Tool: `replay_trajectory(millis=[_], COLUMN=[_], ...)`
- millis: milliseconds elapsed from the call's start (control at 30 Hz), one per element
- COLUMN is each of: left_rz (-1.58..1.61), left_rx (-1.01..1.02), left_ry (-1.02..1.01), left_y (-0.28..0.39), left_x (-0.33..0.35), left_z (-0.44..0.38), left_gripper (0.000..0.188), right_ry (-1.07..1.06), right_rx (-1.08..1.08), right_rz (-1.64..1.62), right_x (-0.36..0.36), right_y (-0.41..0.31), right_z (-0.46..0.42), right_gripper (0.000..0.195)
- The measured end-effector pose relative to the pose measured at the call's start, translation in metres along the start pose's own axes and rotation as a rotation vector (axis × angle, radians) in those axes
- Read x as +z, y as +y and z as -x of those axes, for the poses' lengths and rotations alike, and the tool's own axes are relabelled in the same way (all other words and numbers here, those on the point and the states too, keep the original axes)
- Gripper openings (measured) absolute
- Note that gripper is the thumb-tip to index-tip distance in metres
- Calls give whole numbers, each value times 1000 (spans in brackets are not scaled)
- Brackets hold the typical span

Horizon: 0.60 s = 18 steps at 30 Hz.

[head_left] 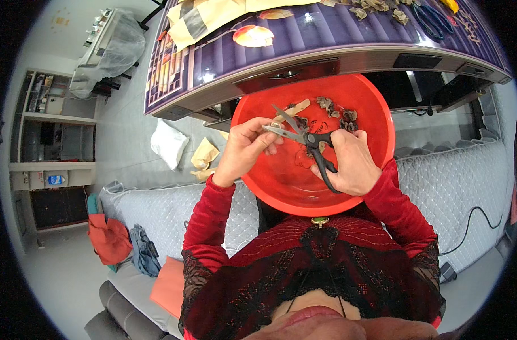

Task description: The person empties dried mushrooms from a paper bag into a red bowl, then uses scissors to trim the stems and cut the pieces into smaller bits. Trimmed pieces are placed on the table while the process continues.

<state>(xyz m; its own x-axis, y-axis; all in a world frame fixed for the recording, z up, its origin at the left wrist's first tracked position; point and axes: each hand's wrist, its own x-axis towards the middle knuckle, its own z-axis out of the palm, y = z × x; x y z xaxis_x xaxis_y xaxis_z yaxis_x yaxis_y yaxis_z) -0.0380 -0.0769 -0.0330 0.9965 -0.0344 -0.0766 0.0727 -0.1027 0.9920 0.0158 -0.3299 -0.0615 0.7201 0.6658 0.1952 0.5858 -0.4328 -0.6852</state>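
Over a large red plastic basin (pixel 279 191), my right hand (pixel 352 163) grips the black handles of a pair of scissors (pixel 311 140), whose blades are spread apart. My left hand (pixel 254 142) pinches a small pale piece (pixel 276 125) between thumb and fingers, right by the lower blade. What the piece is, I cannot tell. Several dark, crinkled dried pieces (pixel 348 119), perhaps fungus, lie on the basin floor. A tan strip (pixel 299 108) lies behind the blades, near the basin's far side.
Beyond the basin stands a glossy patterned table (pixel 284 51) bearing yellowish paper bags (pixel 207 17), crinkled pieces (pixel 371 5) and dark-handled scissors (pixel 433 21). A white bag (pixel 169 144) and tan paper (pixel 204 153) lie on the floor at left. A quilted grey sofa cover (pixel 156 208) spreads on both sides.
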Motion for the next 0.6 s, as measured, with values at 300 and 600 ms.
replay_trajectory(millis=[300,600], left_rz=[-80,-81], left_rx=[-16,-21], left_ry=[10,13], left_y=[3,-2], left_x=[-4,-7], left_z=[1,4], left_gripper=[18,18], right_ry=[-49,-140], right_rx=[-26,-12], right_rz=[32,-25], right_x=[2,0], right_y=[4,-1], right_z=[2,0], right_gripper=[47,43])
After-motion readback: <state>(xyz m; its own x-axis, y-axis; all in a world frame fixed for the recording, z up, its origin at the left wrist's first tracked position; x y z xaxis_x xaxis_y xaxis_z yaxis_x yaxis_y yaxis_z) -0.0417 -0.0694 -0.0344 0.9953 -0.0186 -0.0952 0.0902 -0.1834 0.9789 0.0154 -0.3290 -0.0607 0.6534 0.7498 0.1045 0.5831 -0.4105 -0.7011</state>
